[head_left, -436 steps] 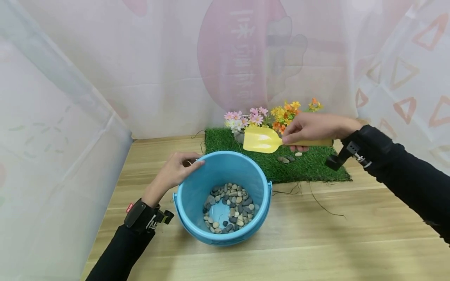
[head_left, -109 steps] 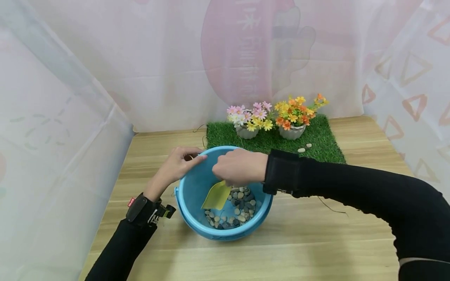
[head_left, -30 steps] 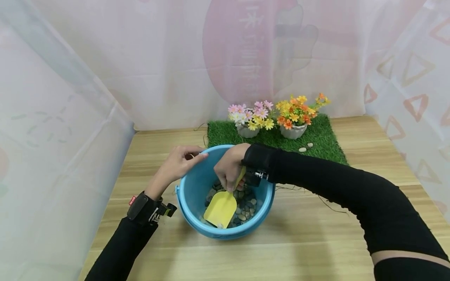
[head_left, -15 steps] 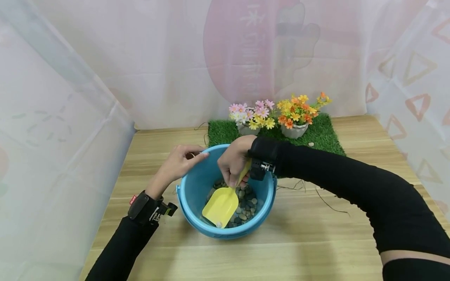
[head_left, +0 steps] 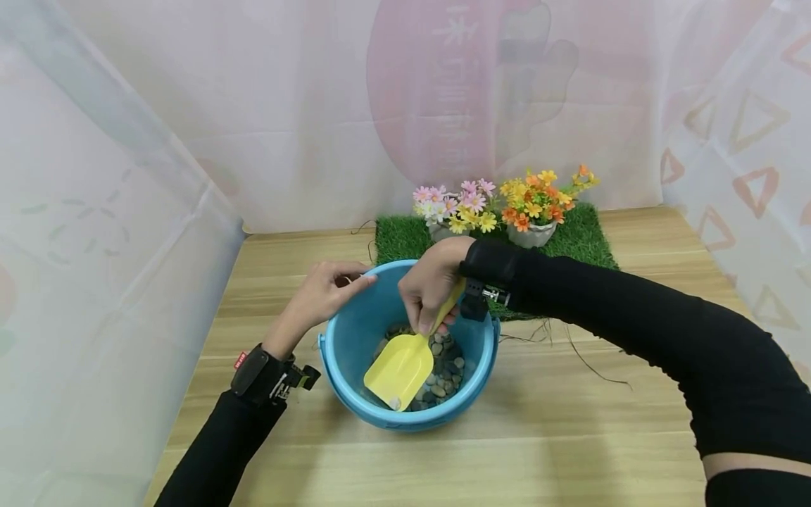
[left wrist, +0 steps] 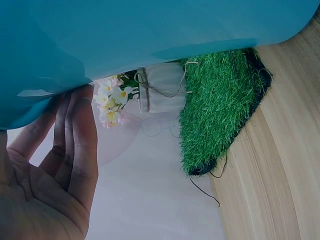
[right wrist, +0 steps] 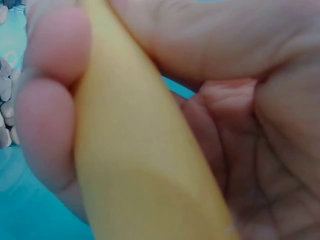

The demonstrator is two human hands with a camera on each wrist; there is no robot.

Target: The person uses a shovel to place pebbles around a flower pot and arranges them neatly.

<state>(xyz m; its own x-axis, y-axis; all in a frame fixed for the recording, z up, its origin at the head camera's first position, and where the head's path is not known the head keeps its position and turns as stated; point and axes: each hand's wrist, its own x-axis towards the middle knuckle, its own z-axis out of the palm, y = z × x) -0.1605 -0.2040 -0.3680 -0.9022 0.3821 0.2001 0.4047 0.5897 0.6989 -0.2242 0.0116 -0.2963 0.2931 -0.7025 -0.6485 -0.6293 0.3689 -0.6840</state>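
My right hand (head_left: 434,282) grips the handle of a yellow toy shovel (head_left: 400,370) inside the blue bucket (head_left: 347,345). The blade points down toward the near left wall, with a small pale pebble (head_left: 395,403) near its front edge. Grey and beige pebbles (head_left: 446,373) lie on the bucket floor, partly hidden beneath the blade. In the right wrist view, fingers and thumb wrap the yellow handle (right wrist: 135,130). My left hand (head_left: 326,296) holds the bucket's far left rim, thumb on top; the left wrist view shows its fingers (left wrist: 82,145) against the outside wall.
Behind the bucket lies a green turf mat (head_left: 402,238) with a pot of pink and white flowers (head_left: 453,208) and one of orange flowers (head_left: 537,204). Loose dark threads (head_left: 592,362) trail on the wooden table (head_left: 557,436). Printed curtains (head_left: 304,113) enclose the back and sides.
Earlier the shovel was held above the mat, then lowered into the bucket. Over the last second the right hand has shifted slightly up and right, the pebble staying on the blade. The left hand stays.
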